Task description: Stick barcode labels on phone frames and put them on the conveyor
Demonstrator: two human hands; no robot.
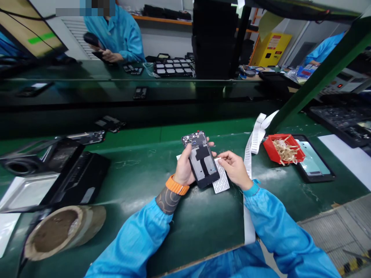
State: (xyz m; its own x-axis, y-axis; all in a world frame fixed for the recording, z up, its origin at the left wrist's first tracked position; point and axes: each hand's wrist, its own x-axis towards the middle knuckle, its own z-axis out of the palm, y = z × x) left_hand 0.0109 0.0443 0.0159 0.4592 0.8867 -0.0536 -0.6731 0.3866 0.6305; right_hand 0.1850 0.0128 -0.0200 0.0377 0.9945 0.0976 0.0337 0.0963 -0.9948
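My left hand (184, 166) is closed around an opened smartphone (205, 160), its thumb lying along the near side and its fingertips showing at the far edge. The phone's inner side faces up, with a circuit board at the top and a grey battery area crossed by a black strip. Partly beneath the phone is a white sheet of stickers (222, 182) with rows of small printed shapes. My right hand (233, 166) pinches the upper edge of this sheet, close to the phone's right side. Whether a single sticker is between the fingertips is too small to tell.
A long label strip (248, 154) runs down the green bench. To its right are a red bin (272, 148) of paper scraps and a phone in a black tray (310, 179). A cardboard tube (92, 222) and black device (87, 177) stand left. Co-workers sit beyond.
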